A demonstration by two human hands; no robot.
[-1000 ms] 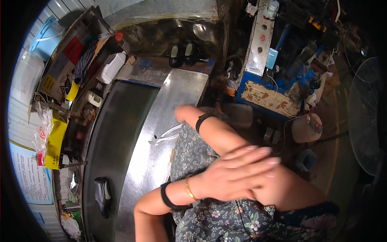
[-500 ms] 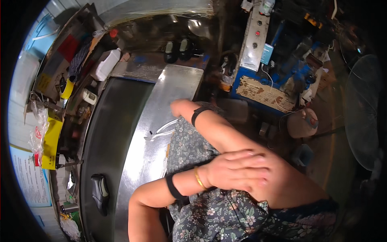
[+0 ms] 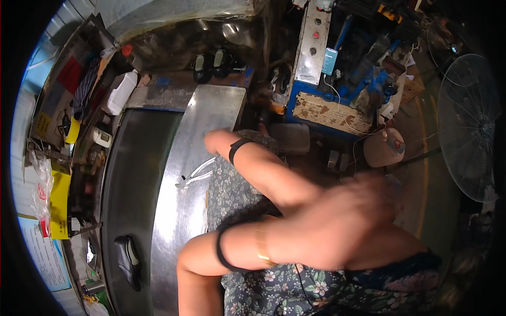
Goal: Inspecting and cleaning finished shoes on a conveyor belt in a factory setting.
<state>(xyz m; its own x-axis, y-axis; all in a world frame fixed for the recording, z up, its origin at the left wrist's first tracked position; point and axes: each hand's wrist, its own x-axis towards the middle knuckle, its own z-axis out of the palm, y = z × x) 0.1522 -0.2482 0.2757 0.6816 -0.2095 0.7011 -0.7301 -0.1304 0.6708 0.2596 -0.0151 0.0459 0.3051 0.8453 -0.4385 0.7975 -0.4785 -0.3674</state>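
My left hand (image 3: 348, 224), smeared by motion, is over my right upper arm; a gold bracelet circles its wrist, and its fingers cannot be made out. My right arm reaches across to the far end of my floral apron (image 3: 232, 189). There my right hand (image 3: 215, 141) rests by the edge of a steel bench top (image 3: 174, 221), its fingers hidden from view. Silver pincers (image 3: 196, 175) lie on the steel close to it, handles toward the apron. Farther left, a single black shoe (image 3: 128, 262) lies on a dark belt (image 3: 139, 168).
A pair of dark shoes (image 3: 212, 66) stands beyond the bench. Shelving with a white container (image 3: 122, 92) and a yellow box (image 3: 60, 203) lines the left. A blue machine (image 3: 332, 113) with a button panel, a white jug (image 3: 385, 147) and a large fan (image 3: 469, 129) are at right.
My left hand, earlier flat with outstretched fingers on my right upper arm, has moved right and blurred. The whole view has shifted slightly. The shoe and pincers stay where they lay.
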